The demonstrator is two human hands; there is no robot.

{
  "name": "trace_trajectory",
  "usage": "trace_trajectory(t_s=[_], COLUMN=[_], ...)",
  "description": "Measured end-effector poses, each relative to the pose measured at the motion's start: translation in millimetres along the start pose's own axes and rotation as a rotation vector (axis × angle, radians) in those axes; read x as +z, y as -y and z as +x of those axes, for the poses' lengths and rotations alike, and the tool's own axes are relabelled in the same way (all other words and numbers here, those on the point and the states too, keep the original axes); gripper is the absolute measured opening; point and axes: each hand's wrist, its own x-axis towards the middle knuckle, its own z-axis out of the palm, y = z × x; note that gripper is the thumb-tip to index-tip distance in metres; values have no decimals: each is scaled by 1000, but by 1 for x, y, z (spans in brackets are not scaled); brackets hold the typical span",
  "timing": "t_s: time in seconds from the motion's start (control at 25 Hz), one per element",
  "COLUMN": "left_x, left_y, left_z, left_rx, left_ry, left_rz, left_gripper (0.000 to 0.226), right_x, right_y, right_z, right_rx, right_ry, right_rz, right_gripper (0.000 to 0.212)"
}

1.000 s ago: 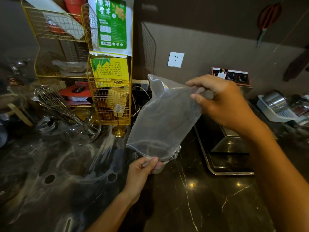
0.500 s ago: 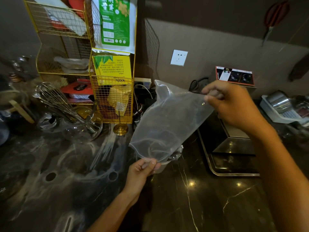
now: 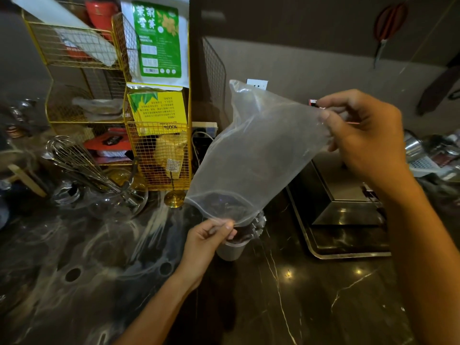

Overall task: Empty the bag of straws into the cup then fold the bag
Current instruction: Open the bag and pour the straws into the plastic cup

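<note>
Dark marble counter [image 3: 311,295], bag [image 3: 258,155] lifted higher off cup [image 3: 230,250], both hands' fingers [image 3: 225,226] still pinching it

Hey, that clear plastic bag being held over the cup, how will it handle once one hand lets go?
The clear plastic bag looks thin and probably floppy: it sags between the left hand and right hand. It appears empty, so likely very light. Released, it would probably collapse onto the cup.

The bag [image 3: 256,155] hangs tilted between the hands: the right hand [image 3: 366,138] at its upper end, the left hand [image 3: 206,242] at its lower mouth, just over the cup [image 3: 230,250] on the counter [image 3: 298,295]. A rack [image 3: 159,150] stands behind left, a whisk [image 3: 82,165] further left.
</note>
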Motion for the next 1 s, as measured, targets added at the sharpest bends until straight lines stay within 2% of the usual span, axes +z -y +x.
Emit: trace_trajectory(t_s=[0.2, 0.48, 0.56, 0.72, 0.84, 1.0], left_x=[10, 32, 42, 70, 96, 132], left_y=[-13, -44, -51, -47, -40, -31], left_z=[0, 9, 11, 12, 13, 10], left_rx=[39, 130, 182, 246, 246, 242], left_ry=[10, 1, 42, 84, 119, 258], left_rz=[19, 62, 66, 91, 97, 87], left_gripper=[16, 15, 16, 14, 18, 23], right_x=[-21, -48, -61, -82, -105, -134], right_y=[1, -5, -15, -52, -80, -105], right_z=[-8, -29, -42, -91, -138, -198], right_rx=[-22, 44, 126, 448, 613, 770], right_ry=[-60, -320, -355, -322, -422, -510], right_rz=[35, 55, 61, 162, 217, 345], right_gripper=[14, 17, 19, 17, 8, 14])
